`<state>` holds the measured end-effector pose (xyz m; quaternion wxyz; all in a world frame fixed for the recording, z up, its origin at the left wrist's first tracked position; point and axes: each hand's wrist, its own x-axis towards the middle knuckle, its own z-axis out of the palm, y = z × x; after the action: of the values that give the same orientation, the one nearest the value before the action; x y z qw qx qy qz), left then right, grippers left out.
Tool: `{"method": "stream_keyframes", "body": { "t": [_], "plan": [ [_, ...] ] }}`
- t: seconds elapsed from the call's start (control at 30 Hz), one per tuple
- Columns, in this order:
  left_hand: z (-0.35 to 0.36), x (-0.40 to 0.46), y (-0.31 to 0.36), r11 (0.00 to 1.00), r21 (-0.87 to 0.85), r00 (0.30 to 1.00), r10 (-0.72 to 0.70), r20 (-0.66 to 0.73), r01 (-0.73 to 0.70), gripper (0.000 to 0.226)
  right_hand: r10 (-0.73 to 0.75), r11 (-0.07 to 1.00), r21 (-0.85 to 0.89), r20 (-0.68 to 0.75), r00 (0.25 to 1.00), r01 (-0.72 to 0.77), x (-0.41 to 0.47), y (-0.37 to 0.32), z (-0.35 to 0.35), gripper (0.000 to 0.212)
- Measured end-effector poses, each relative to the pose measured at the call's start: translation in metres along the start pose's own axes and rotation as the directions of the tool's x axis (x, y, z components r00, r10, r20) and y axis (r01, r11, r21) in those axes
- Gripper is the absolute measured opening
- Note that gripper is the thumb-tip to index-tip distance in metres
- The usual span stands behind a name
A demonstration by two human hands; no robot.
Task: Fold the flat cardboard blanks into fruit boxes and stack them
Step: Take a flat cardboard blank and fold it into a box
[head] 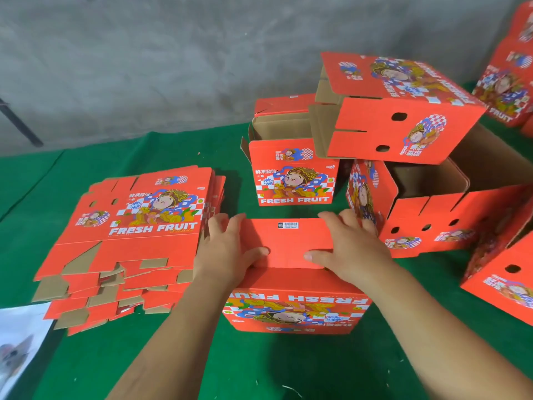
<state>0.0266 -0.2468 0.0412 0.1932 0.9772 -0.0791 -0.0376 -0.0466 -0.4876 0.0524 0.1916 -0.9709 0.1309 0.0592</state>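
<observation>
A: Start wide. What's on the green table cloth (86, 356)?

B: At the right, folded fruit boxes (403, 111), some stacked, some lying on their sides. At the left, the pile of flat cardboard blanks (135, 226), print up. Front and centre, the box being folded (294, 284), just beside that pile.

A: Which way does it point?

B: It's upside down: the "FRESH FRUIT" face toward the person reads inverted, so the bottom is up. Its long axis runs left to right across the table.

A: And the hands?

B: Both lie over the bottom flap (288, 243) with the barcode label. The left hand (227, 249) wraps the flap's left end, thumb on top; the right hand (354, 249) does the same at the right end, fingers curled over the far edge.

A: How to do it well?

B: I'd judge: press evenly with both thumbs, keep the flap square to the walls, and seat the tabs fully before letting go, or the bottom may spring open.
</observation>
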Motion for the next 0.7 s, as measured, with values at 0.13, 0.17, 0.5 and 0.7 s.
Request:
{"method": "stream_keyframes", "body": {
  "t": [0.13, 0.17, 0.5, 0.7],
  "plan": [
    [0.0, -0.001, 0.004, 0.998, -0.026, 0.996, 0.053, -0.065, -0.054, 0.089, 0.059, 0.989, -0.129, -0.068, 0.996, -0.068, -0.001, -0.009, 0.004, 0.086],
    [-0.001, 0.001, 0.002, 0.993, -0.104, 0.996, 0.05, -0.077, -0.058, 0.085, 0.038, 0.995, -0.093, -0.071, 0.997, -0.045, -0.002, -0.007, 0.004, 0.083],
    [-0.032, -0.035, 0.006, 0.555, -0.832, 0.896, -0.373, -0.241, 0.008, 0.042, 0.278, -0.234, 0.969, 0.141, 0.95, -0.076, -0.019, 0.008, -0.05, 0.025],
    [-0.025, -0.046, -0.007, 0.211, -0.959, 0.918, -0.31, -0.248, -0.188, 0.027, 0.001, 0.117, 0.971, 0.209, 0.978, -0.207, -0.032, 0.02, -0.036, 0.039]
  ]
}}
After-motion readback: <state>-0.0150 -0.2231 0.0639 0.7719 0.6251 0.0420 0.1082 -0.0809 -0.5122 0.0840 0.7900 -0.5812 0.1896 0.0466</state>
